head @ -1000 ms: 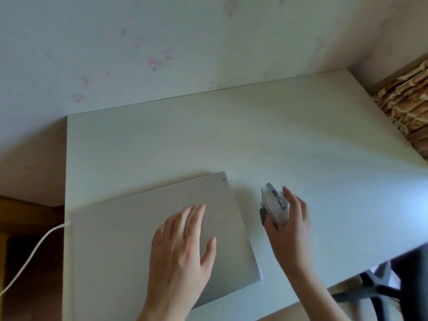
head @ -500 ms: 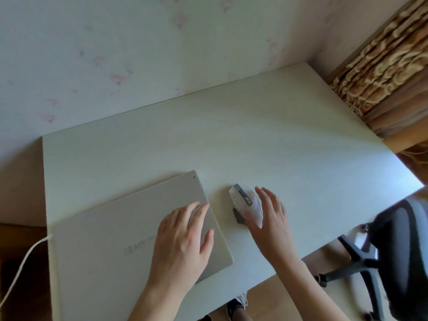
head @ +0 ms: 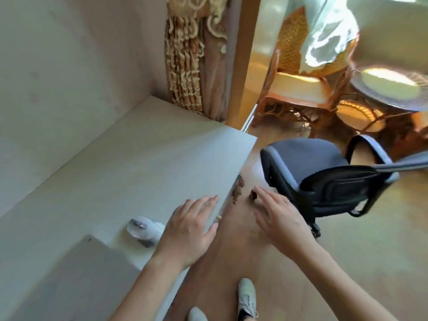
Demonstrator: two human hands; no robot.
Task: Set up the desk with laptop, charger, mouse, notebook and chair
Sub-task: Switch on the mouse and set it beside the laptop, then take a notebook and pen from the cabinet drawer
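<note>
Turning away from the desk, the person has let go of the mouse, which now sits alone at lower left centre beside the closed laptop; half a second ago the right hand cupped it and the left lay flat on the lid. Both hands are now empty and spread flat: the left hand hovers over the desk's near edge, and the right hand reaches over the floor toward the chair at right centre. I judge the mouse is placed and the chair comes next. No notebook shows. The desk is pale, matte and square-edged; the laptop is smooth grey metal; the mouse is rounded white plastic; the chair has a dark padded seat and black mesh back.
</note>
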